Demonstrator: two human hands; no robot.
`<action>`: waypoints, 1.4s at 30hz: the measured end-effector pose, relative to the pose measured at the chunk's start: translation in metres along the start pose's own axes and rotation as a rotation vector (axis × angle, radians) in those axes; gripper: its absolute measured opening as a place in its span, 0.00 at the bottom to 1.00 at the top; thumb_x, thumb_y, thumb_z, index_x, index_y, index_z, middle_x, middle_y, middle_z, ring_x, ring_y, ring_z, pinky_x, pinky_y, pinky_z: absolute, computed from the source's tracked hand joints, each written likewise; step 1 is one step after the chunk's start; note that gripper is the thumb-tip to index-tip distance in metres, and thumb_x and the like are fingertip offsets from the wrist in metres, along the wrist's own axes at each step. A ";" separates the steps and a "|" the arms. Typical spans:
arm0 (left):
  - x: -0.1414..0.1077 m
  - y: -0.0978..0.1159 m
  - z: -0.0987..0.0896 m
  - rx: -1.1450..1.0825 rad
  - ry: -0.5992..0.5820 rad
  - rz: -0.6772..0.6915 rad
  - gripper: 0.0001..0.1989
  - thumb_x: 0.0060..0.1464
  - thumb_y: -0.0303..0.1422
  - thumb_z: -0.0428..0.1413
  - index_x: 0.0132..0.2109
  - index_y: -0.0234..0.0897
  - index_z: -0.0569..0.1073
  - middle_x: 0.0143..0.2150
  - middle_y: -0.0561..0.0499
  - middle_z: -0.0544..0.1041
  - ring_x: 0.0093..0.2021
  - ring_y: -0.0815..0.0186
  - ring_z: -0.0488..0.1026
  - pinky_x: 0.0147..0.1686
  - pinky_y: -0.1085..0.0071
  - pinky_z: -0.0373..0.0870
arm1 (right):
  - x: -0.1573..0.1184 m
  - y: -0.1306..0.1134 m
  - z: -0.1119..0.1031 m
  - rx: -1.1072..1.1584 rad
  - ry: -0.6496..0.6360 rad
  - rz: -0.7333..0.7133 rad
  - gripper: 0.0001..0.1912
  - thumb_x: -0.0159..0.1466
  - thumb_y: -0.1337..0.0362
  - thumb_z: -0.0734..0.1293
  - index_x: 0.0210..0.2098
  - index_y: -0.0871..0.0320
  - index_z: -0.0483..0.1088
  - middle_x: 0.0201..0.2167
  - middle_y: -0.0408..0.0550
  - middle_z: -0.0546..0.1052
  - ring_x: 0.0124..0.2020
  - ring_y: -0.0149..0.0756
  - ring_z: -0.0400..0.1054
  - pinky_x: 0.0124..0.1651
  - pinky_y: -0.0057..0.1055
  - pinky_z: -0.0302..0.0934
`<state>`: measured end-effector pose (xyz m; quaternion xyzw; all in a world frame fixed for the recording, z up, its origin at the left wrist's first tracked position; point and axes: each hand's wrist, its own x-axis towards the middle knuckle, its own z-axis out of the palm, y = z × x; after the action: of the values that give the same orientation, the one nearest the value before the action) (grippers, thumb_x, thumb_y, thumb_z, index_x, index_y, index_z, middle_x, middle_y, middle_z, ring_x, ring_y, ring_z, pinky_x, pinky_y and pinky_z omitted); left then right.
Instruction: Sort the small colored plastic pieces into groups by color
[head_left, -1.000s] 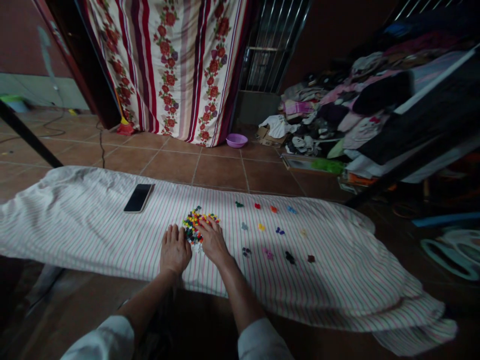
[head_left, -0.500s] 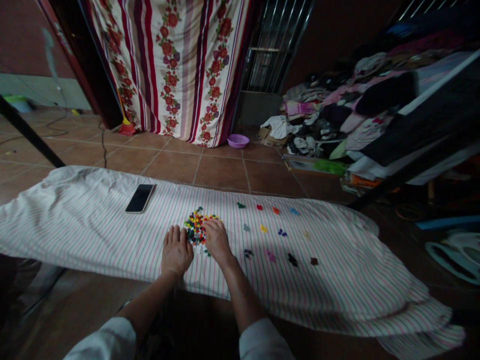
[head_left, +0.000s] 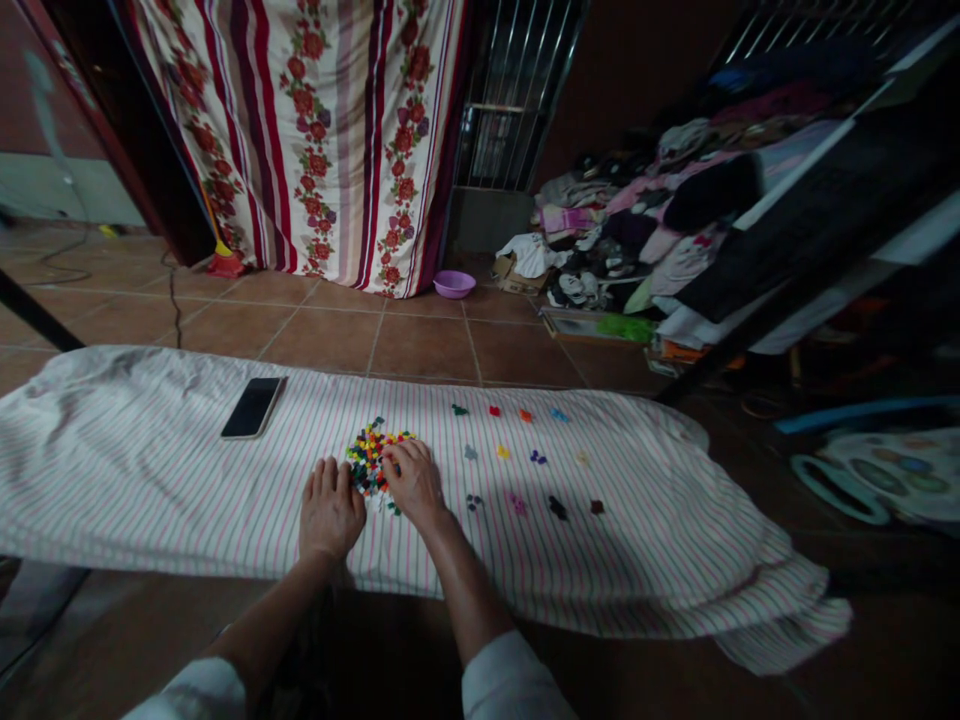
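A heap of tiny multicoloured plastic building pieces [head_left: 366,452] lies on the striped cloth in front of me. My left hand [head_left: 332,508] rests flat at the heap's left edge, fingers stretched forward, with nothing visible in it. Over the right side of the heap, my right hand [head_left: 412,482] has its fingers bent and drawn together, the tips among the pieces. Whatever is between those fingertips is too small to make out. To the right, small groups sorted by colour sit in rows, among them green pieces [head_left: 460,410], yellow pieces [head_left: 503,452], pink pieces [head_left: 518,505] and black pieces [head_left: 557,508].
A phone [head_left: 253,408] lies left of the heap on the striped cloth [head_left: 187,500]. Beyond, on the tiled floor, are a purple basin [head_left: 454,285], a red broom [head_left: 226,262] and a floral curtain [head_left: 315,150]. Piled clothes [head_left: 630,215] fill the back right.
The view has turned a little to the right, so everything appears further left. My right fingers have curled in more at the heap; my left hand stays beside it.
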<state>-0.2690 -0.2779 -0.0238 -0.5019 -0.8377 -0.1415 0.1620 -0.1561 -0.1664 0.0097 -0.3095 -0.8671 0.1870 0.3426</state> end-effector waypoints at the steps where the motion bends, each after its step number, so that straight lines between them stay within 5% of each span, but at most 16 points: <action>1: 0.000 0.000 0.000 0.002 0.000 -0.001 0.23 0.55 0.32 0.45 0.54 0.25 0.69 0.58 0.31 0.69 0.62 0.48 0.61 0.59 0.53 0.59 | -0.001 0.000 -0.002 0.007 0.016 0.005 0.08 0.65 0.66 0.61 0.38 0.55 0.73 0.37 0.47 0.75 0.45 0.37 0.64 0.52 0.34 0.56; 9: 0.000 -0.001 0.001 -0.010 0.000 0.004 0.24 0.55 0.33 0.45 0.54 0.24 0.70 0.58 0.30 0.69 0.62 0.47 0.61 0.59 0.52 0.59 | -0.011 0.025 -0.022 0.064 0.124 0.192 0.09 0.64 0.64 0.60 0.39 0.55 0.72 0.35 0.46 0.75 0.38 0.33 0.69 0.43 0.28 0.61; 16: 0.000 0.000 0.003 0.012 0.000 0.005 0.23 0.54 0.33 0.46 0.54 0.24 0.70 0.58 0.31 0.69 0.62 0.46 0.62 0.58 0.53 0.60 | 0.001 0.086 -0.058 0.062 0.277 0.290 0.11 0.62 0.64 0.59 0.38 0.56 0.73 0.36 0.49 0.75 0.36 0.34 0.70 0.42 0.29 0.65; 24: 0.000 0.001 0.001 0.034 0.000 0.009 0.24 0.54 0.33 0.47 0.54 0.25 0.71 0.58 0.31 0.69 0.62 0.46 0.62 0.58 0.53 0.61 | 0.044 0.158 -0.102 -0.272 0.130 0.592 0.12 0.60 0.68 0.61 0.40 0.59 0.74 0.34 0.50 0.78 0.39 0.36 0.71 0.44 0.28 0.61; 32: 0.000 0.002 0.002 0.052 -0.022 -0.003 0.24 0.54 0.33 0.47 0.55 0.26 0.71 0.59 0.32 0.69 0.62 0.48 0.62 0.59 0.53 0.60 | 0.054 0.178 -0.103 -0.415 -0.017 0.734 0.11 0.61 0.70 0.61 0.40 0.64 0.73 0.37 0.56 0.79 0.41 0.39 0.73 0.43 0.28 0.61; 42: -0.001 0.000 0.005 -0.005 -0.004 -0.007 0.24 0.54 0.33 0.47 0.55 0.26 0.70 0.59 0.32 0.69 0.63 0.48 0.61 0.59 0.52 0.60 | 0.055 0.194 -0.090 -0.301 0.101 0.590 0.17 0.56 0.76 0.59 0.37 0.59 0.75 0.34 0.49 0.80 0.41 0.36 0.73 0.46 0.28 0.62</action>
<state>-0.2691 -0.2766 -0.0285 -0.4995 -0.8395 -0.1432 0.1587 -0.0442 0.0230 -0.0053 -0.6032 -0.7400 0.1323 0.2666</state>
